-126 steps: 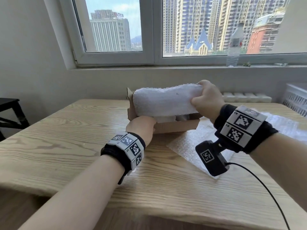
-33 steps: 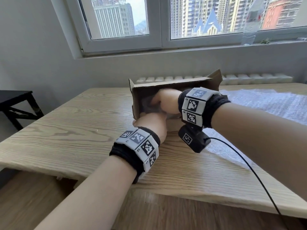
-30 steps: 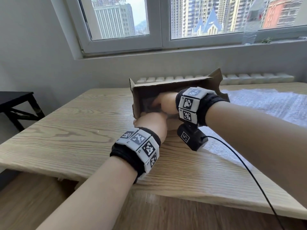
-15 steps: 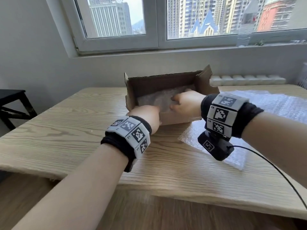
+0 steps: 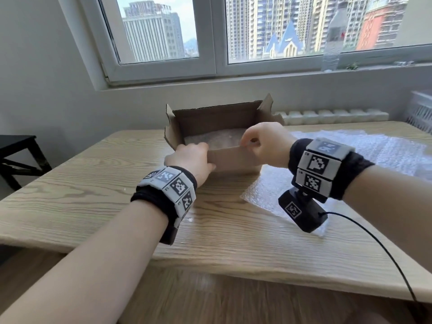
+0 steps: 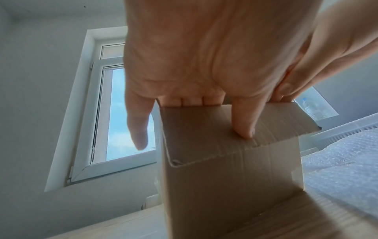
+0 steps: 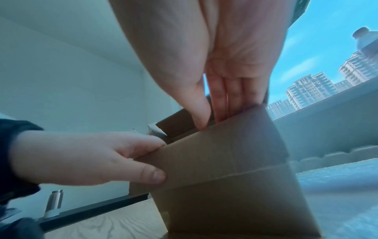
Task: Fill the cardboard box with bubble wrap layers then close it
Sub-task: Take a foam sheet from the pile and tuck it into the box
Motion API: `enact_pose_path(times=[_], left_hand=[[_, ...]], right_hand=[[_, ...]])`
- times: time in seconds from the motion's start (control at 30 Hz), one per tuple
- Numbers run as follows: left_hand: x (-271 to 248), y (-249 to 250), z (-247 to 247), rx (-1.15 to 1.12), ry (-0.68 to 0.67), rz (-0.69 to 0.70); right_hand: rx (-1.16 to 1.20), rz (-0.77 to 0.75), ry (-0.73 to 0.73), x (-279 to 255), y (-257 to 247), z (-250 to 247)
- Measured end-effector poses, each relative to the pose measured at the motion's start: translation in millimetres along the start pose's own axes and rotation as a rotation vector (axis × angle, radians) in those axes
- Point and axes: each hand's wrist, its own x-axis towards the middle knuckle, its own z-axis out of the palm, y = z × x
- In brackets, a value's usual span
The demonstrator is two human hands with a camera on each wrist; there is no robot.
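The brown cardboard box point(image 5: 217, 120) stands open on the wooden table point(image 5: 93, 190), its far and side flaps upright. A layer of bubble wrap point(image 5: 211, 140) lies inside it. My left hand point(image 5: 203, 157) grips the left end of the near flap point(image 5: 231, 156), thumb on its outer face point(image 6: 243, 126) and fingers behind the edge. My right hand point(image 5: 247, 142) pinches the flap's top edge near the right end, thumb in front and fingers behind point(image 7: 206, 119). In the right wrist view, the left hand point(image 7: 102, 158) holds the same flap point(image 7: 220, 150).
A large sheet of bubble wrap point(image 5: 355, 157) is spread on the table right of the box, reaching under my right wrist. A water bottle point(image 5: 334, 36) stands on the windowsill. A black side table point(image 5: 16, 148) stands at the far left.
My right hand came out of the box, where it was pressing the bubble wrap down. Both hands have moved onto the near flap and now hold it.
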Motion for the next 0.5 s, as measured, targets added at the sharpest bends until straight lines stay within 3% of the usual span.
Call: enact_pose_path(times=[0.13,0.2,0.33,0.5], left_hand=[[3.7,3.9,-2.5,0.051,0.051,-0.032],[5.9,6.2,-1.0,0.063,0.079,-0.044],[8.3,13.4,3.7,0.050,0.136,-0.010],[-0.2,34.6,4.1,0.094,0.114,0.052]], right_hand=[[-0.022,-0.003,0.061,-21.7,18.1,-11.5],[-0.128,0.070,-0.078,-31.8,26.9,-12.6],[-0.249,0.224,-0.507,-55.2,38.5,-5.7],[-0.262,0.265,-0.633,-69.3,41.9,4.8]])
